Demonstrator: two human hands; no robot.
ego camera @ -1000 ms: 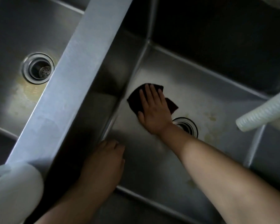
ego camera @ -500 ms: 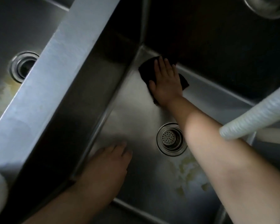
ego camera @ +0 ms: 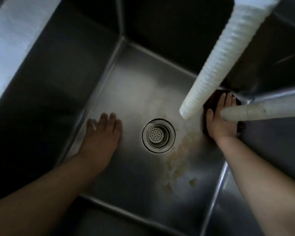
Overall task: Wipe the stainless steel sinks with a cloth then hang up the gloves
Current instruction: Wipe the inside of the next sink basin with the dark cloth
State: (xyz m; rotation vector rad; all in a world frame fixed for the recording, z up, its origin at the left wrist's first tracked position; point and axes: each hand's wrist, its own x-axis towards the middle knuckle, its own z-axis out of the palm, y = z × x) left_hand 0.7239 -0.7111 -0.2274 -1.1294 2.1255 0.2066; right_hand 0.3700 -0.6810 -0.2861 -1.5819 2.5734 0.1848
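Here one stainless steel sink [ego camera: 133, 86] fills the view, both hands down on its floor. The left hand [ego camera: 101, 133] lies flat with fingers straight, grasping nothing, near the left wall. One round drain strainer [ego camera: 158, 135] sits in the middle, with yellowish stains [ego camera: 179, 160] just right of it. Two white ribbed hoses [ego camera: 223, 55] hang over the right side. Beneath them the right hand [ego camera: 221, 121] presses one dark cloth [ego camera: 209, 101] into the far right corner, fingers spread flat.
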